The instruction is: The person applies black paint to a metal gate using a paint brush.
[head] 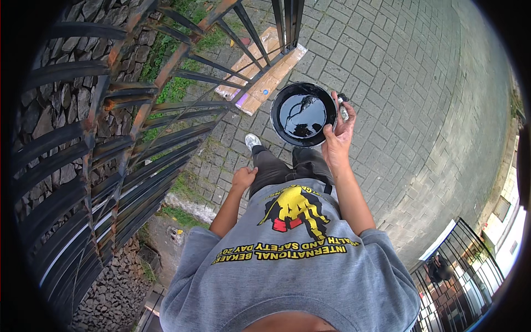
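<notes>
My right hand (pixel 339 143) grips the side of a round black tub (pixel 274 124), thumb at the near rim and fingers spread around the right side. Glossy black liquid, probably paint, lies in it. Black smears mark the fingers. Beside them is a small whitish thing with a dark end (pixel 343 108); whether it is held I cannot tell. My left hand (pixel 244 178) hangs by my left thigh with curled fingers, against the dark trousers (pixel 269 164); nothing shows in it. A black metal fence (pixel 153 114) with rusty rails rises at the left.
Flattened cardboard (pixel 269 89) lies under the fence's far end. Grey block paving (pixel 373 83) spreads ahead and right. My left shoe (pixel 253 141) stands left of the tub. Stone walling (pixel 70 95) is behind the fence. At lower right, a person (pixel 439 269) is near another barred fence (pixel 477 249).
</notes>
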A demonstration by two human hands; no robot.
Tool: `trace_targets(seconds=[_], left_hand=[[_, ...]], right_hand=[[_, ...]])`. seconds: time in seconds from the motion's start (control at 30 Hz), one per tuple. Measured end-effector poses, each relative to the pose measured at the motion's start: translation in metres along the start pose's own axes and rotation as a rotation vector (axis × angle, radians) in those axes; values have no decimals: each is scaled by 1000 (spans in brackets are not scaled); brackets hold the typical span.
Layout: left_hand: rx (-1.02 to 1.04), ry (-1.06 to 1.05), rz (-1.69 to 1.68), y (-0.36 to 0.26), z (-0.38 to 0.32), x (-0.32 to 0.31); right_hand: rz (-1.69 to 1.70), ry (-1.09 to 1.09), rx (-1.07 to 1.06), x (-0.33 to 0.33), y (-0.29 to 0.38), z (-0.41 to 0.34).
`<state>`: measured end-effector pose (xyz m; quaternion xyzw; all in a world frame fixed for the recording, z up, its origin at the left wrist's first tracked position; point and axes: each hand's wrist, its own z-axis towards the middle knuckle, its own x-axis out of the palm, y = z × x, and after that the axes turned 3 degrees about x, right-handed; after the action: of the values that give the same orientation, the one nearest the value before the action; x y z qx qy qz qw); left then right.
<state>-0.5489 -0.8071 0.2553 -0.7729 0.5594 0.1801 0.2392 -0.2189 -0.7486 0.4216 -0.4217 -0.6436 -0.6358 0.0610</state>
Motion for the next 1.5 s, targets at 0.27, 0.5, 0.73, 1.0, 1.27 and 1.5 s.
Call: trace_targets(seconds=[0.27,0.5,0.73,1.0,1.27,1.5], left_hand=[[-282,434,-612,43,-82,28],[-112,285,-969,47,-126,32],[-122,398,-1116,52,-209,-10],[-63,874,-499,116,-71,29],[430,106,-990,-20,260,30],[467,-198,-1102,-46,422,95]], right_hand=[[-49,37,92,-18,20,13],[-25,100,110,-14,5,22],[-74,89,80,-14,-9,28],[-222,121,-26,-77,-91,74],[-295,440,4,-178,-272,178],[-98,743,68,-216,-444,214]])
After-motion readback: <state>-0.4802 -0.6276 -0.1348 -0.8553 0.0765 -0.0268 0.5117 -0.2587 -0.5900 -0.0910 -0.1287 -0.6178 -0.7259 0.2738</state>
